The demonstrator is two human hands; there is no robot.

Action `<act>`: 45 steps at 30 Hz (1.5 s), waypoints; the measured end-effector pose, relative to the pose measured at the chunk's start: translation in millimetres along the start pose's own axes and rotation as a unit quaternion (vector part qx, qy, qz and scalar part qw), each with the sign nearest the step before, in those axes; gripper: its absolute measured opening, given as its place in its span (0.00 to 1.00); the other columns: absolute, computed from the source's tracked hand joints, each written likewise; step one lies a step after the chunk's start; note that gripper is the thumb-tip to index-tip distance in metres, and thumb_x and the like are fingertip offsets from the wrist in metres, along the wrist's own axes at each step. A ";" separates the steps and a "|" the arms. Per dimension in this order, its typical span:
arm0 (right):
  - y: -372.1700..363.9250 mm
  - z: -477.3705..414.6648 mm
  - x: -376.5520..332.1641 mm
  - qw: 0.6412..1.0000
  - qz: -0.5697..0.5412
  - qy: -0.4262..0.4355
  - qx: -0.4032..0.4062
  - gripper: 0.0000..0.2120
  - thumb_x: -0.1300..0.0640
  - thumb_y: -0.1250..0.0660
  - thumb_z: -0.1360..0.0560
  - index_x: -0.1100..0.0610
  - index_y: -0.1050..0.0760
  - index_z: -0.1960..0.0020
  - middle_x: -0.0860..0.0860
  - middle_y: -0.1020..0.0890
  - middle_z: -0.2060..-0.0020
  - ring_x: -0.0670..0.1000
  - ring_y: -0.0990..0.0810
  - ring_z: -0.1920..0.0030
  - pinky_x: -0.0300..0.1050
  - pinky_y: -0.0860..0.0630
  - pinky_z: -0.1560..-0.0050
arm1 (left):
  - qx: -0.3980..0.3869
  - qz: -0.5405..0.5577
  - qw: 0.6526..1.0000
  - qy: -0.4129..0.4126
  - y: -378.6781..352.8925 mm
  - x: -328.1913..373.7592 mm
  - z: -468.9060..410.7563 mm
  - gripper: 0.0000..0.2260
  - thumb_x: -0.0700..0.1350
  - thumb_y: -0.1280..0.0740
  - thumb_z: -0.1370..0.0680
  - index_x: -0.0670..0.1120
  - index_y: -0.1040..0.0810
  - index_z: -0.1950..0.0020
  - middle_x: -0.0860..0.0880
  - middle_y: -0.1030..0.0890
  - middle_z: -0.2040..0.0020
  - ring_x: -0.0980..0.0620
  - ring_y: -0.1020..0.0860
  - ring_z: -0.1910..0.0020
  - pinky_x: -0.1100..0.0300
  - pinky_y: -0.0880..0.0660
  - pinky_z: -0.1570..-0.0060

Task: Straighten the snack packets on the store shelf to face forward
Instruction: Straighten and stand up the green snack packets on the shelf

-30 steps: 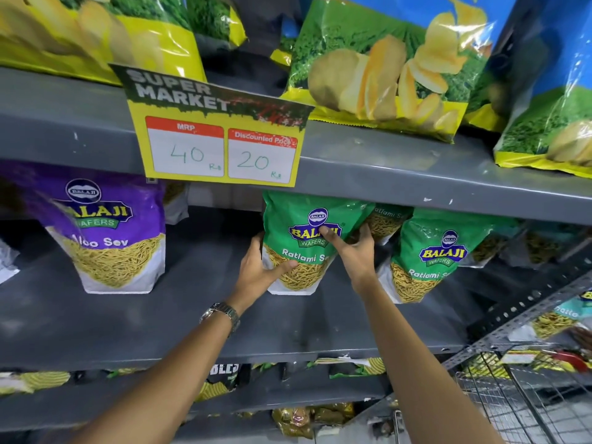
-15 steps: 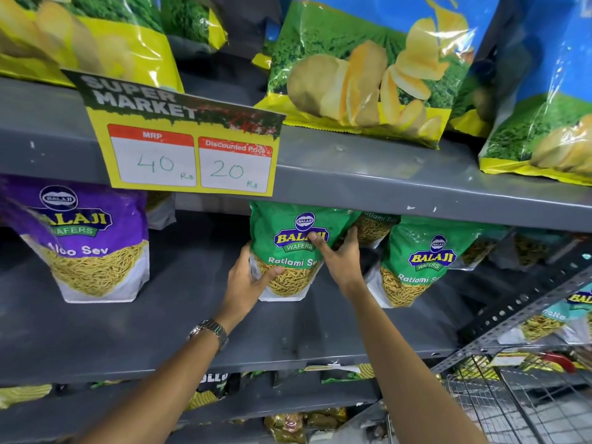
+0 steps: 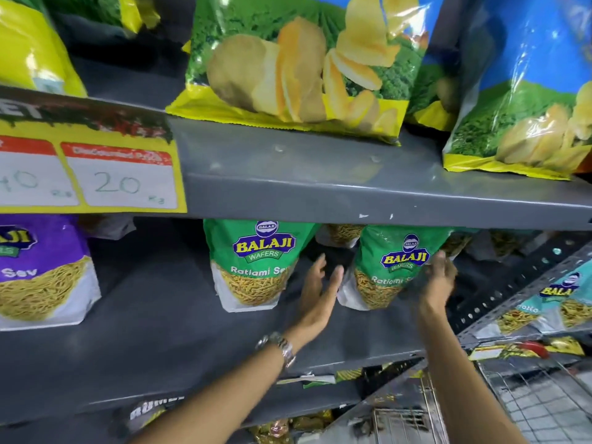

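Two green Ratlami Sev packets stand on the grey middle shelf (image 3: 160,341). The left green packet (image 3: 253,264) stands upright facing forward, with no hand on it. The right green packet (image 3: 389,267) is turned slightly to the left. My left hand (image 3: 320,293) is open, fingers apart, in the gap between the two packets, close to the right packet's lower left edge. My right hand (image 3: 440,280) is blurred, fingers spread, at the right packet's right side. More sev packets (image 3: 339,233) sit behind, mostly hidden.
A purple Aloo Sev packet (image 3: 41,270) stands at the left. The upper shelf (image 3: 320,187) carries large chips bags (image 3: 298,68) and a yellow price tag (image 3: 96,168). A perforated upright (image 3: 519,286) and a wire basket (image 3: 512,405) are at the right.
Both hands have let go of the left green packet and moved right to the second green packet. The view has shifted right and closer.
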State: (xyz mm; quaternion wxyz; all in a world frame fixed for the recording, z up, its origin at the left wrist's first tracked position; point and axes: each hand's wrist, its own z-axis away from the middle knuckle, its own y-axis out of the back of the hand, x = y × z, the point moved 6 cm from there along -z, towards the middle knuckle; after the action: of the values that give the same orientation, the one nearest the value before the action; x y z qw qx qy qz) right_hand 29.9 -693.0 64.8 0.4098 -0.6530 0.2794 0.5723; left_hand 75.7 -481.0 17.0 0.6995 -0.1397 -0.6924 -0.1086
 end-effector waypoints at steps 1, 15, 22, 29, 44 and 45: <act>-1.1 -16.9 8.3 0.996 -0.022 -0.044 -0.068 0.24 0.43 0.39 0.25 0.56 0.30 0.34 0.55 0.25 0.38 0.54 0.26 0.39 0.52 0.32 0.38 | -0.029 -0.023 0.999 0.012 -9.7 5.6 -13.1 0.35 0.68 0.44 0.28 0.51 0.40 0.26 0.49 0.36 0.25 0.51 0.36 0.27 0.53 0.39 0.27; 11.5 4.5 6.5 0.985 0.097 -0.021 -0.138 0.09 0.49 0.41 0.21 0.52 0.28 0.44 0.44 0.20 0.52 0.46 0.22 0.50 0.49 0.27 0.43 | -0.211 -0.061 0.971 0.095 -48.4 -5.7 -29.9 0.45 0.81 0.51 0.39 0.59 0.37 0.28 0.55 0.35 0.25 0.51 0.35 0.27 0.43 0.38 0.28; 43.5 29.8 -3.3 0.984 0.131 -0.013 -0.119 0.13 0.46 0.39 0.23 0.54 0.27 0.46 0.48 0.20 0.51 0.49 0.22 0.49 0.51 0.24 0.46 | -0.232 -0.063 0.963 0.126 -55.6 -4.9 4.3 0.44 0.81 0.50 0.40 0.61 0.36 0.29 0.54 0.33 0.26 0.49 0.34 0.28 0.43 0.37 0.29; 61.4 42.5 -7.9 0.981 0.156 -0.005 -0.112 0.15 0.46 0.42 0.21 0.55 0.28 0.42 0.50 0.21 0.48 0.50 0.22 0.48 0.54 0.27 0.40 | -0.238 -0.069 0.959 0.134 -62.7 -7.6 21.1 0.44 0.83 0.50 0.42 0.64 0.37 0.30 0.55 0.35 0.25 0.48 0.37 0.27 0.42 0.39 0.28; 29.3 149.2 -16.3 0.942 0.182 0.282 0.023 0.17 0.52 0.36 0.25 0.61 0.29 0.41 0.54 0.23 0.48 0.51 0.24 0.47 0.46 0.27 0.44 | 0.054 0.058 0.996 -0.040 4.4 -1.4 66.7 0.11 0.45 0.38 0.21 0.50 0.28 0.39 0.47 0.23 0.37 0.68 0.26 0.45 0.75 0.32 0.47; 8.1 163.5 -6.4 0.940 0.183 0.282 -0.059 0.15 0.54 0.35 0.25 0.60 0.29 0.42 0.52 0.23 0.50 0.47 0.24 0.49 0.39 0.27 0.46 | 0.114 0.065 0.989 -0.066 24.8 -8.3 75.3 0.09 0.45 0.37 0.21 0.51 0.28 0.41 0.48 0.23 0.40 0.69 0.26 0.46 0.75 0.31 0.48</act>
State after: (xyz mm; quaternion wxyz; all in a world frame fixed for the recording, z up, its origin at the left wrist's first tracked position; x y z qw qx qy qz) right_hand -62.8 -558.0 67.9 0.1636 -0.7484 0.4638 0.4450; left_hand 13.5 -432.1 7.7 0.6693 -0.1108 -0.7342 0.0265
